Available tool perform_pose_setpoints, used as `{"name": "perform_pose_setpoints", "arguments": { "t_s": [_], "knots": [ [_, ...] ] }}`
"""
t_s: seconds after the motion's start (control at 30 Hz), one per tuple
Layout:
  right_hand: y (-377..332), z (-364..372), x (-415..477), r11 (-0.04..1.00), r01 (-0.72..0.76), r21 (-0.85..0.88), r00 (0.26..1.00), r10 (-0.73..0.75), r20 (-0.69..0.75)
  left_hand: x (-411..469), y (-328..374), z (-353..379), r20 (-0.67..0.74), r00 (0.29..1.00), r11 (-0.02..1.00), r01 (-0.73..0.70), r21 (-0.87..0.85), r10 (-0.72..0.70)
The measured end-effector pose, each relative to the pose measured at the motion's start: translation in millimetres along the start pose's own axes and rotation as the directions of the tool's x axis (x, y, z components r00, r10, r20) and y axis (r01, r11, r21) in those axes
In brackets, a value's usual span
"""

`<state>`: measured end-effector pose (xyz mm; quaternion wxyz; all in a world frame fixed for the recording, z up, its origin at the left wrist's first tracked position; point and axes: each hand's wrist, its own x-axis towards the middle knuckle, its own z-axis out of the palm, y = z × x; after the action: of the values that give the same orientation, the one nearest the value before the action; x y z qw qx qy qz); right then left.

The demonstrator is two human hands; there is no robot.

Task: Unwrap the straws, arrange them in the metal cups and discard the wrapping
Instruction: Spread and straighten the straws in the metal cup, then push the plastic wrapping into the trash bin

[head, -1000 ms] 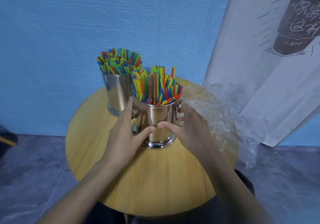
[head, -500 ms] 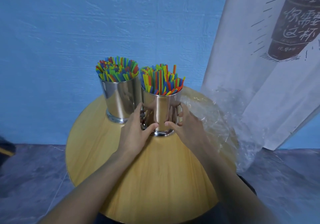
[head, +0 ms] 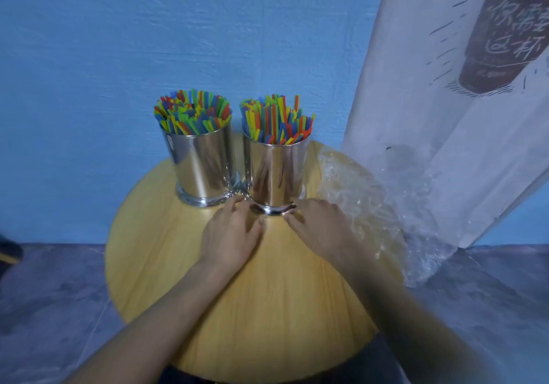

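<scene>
From my remote seat I see two metal cups standing side by side on the far part of a round wooden table [head: 267, 309], their flared bases touching or almost so. The left cup [head: 203, 166] and the right cup [head: 276, 172] are both upright and packed with coloured straws [head: 193, 113] in red, yellow, green and blue. The straws stand on end with their long axes close to vertical and their cut ends pointing up past the rims. Those in the left cup fan outward a little, and a few in the right cup stick up higher than their neighbours.

Both hands lie low at the foot of the right cup, one on each side of its base, apart from each other. The left hand [head: 231, 232] and the right hand [head: 320, 226] have relaxed fingers that grip nothing. The fingertips reach the base ring, but I cannot tell whether they touch it.

The clear crumpled wrapping [head: 356, 199] lies on the right side of the table, just beside the right hand, and spills over the edge. Behind it hangs a white banner [head: 445, 116] printed with a dark bottle, against a blue wall [head: 148, 27] — grey floor [head: 44, 294] below
</scene>
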<state>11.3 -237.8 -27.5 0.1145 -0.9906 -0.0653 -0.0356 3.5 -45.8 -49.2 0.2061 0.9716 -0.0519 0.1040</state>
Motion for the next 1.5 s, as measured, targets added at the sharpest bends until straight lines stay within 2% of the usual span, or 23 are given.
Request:
{"name": "perform_pose_setpoints", "arguments": {
  "t_s": [0.07,0.13,0.2,0.27,0.33,0.4,0.5,0.57,0.67,0.73,0.87,0.93,1.0,1.1,1.2,1.23,1.27,1.33,1.37,1.4,1.5],
  "knots": [
    [-6,-3,-13,0.995,0.097,-0.035,0.995,-0.096,0.024,-17,-2,-2,0.016,0.997,0.996,-0.070,0.054,0.070],
    [-10,-8,-26,0.987,0.157,-0.032,0.987,-0.158,-0.035,-29,-1,-1,0.044,0.992,0.988,-0.119,0.101,0.116],
    [-11,-16,-39,0.972,0.231,-0.051,0.949,-0.237,-0.210,-39,1,2,0.050,0.985,0.973,-0.171,0.154,0.165],
    [-2,-24,-50,0.959,0.265,-0.097,0.875,-0.282,-0.394,-44,4,6,0.039,0.979,0.958,-0.206,0.197,0.202],
    [18,-33,-60,0.970,0.191,-0.151,0.868,-0.239,-0.435,-47,9,10,0.025,0.973,0.950,-0.228,0.215,0.228],
    [42,-39,-64,0.980,0.023,-0.200,0.913,-0.102,-0.394,-50,16,13,0.021,0.967,0.942,-0.251,0.222,0.253],
    [69,-32,-67,0.962,-0.177,-0.209,0.976,0.144,-0.162,-53,26,15,0.030,0.962,0.932,-0.272,0.240,0.273],
    [76,-18,-71,0.966,-0.189,-0.177,0.982,0.184,-0.044,-56,31,16,0.051,0.959,0.932,-0.282,0.229,0.277],
    [70,-5,-81,0.983,-0.158,-0.090,0.987,0.158,-0.007,-60,36,13,0.079,0.962,0.945,-0.272,0.181,0.262],
    [58,-4,-88,0.987,-0.161,0.023,0.986,0.160,0.047,-61,39,7,0.080,0.968,0.968,-0.243,0.067,0.238],
    [30,-6,-103,0.987,-0.024,0.158,0.999,0.017,0.046,-63,54,-11,0.070,0.967,0.931,-0.213,-0.297,0.244],
    [21,-13,-107,0.953,0.027,0.302,0.991,-0.064,0.115,-63,56,-13,0.097,0.956,0.921,-0.235,-0.311,0.277],
    [23,-19,-109,0.910,0.047,0.411,0.990,-0.097,0.100,-61,52,-9,0.142,0.955,0.946,-0.222,-0.238,0.260],
    [41,-26,-111,0.920,0.038,0.390,0.995,0.002,-0.102,-62,46,0,0.199,0.948,0.966,-0.227,-0.125,0.248],
    [55,-34,-116,0.970,0.041,0.241,0.920,0.058,-0.388,-62,45,5,0.197,0.948,0.968,-0.235,-0.090,0.249],
    [61,-34,-116,0.982,-0.008,0.187,0.895,0.091,-0.436,-61,46,6,0.195,0.950,0.969,-0.233,-0.082,0.245],
    [66,-34,-116,0.981,-0.111,0.157,0.895,0.167,-0.414,-61,47,7,0.196,0.950,0.970,-0.232,-0.071,0.241],
    [74,-32,-114,0.925,-0.349,0.153,0.907,0.374,-0.193,-61,54,8,0.208,0.948,0.970,-0.232,-0.067,0.241],
    [76,-30,-113,0.892,-0.419,0.167,0.896,0.436,-0.082,-60,59,9,0.214,0.945,0.968,-0.237,-0.084,0.249],
    [77,-27,-113,0.874,-0.448,0.186,0.888,0.459,-0.017,-60,67,10,0.218,0.940,0.964,-0.244,-0.109,0.262],
    [84,-26,-112,0.846,-0.467,0.259,0.874,0.486,-0.013,-58,93,20,0.226,0.922,0.943,-0.277,-0.187,0.315]
  ]
}}
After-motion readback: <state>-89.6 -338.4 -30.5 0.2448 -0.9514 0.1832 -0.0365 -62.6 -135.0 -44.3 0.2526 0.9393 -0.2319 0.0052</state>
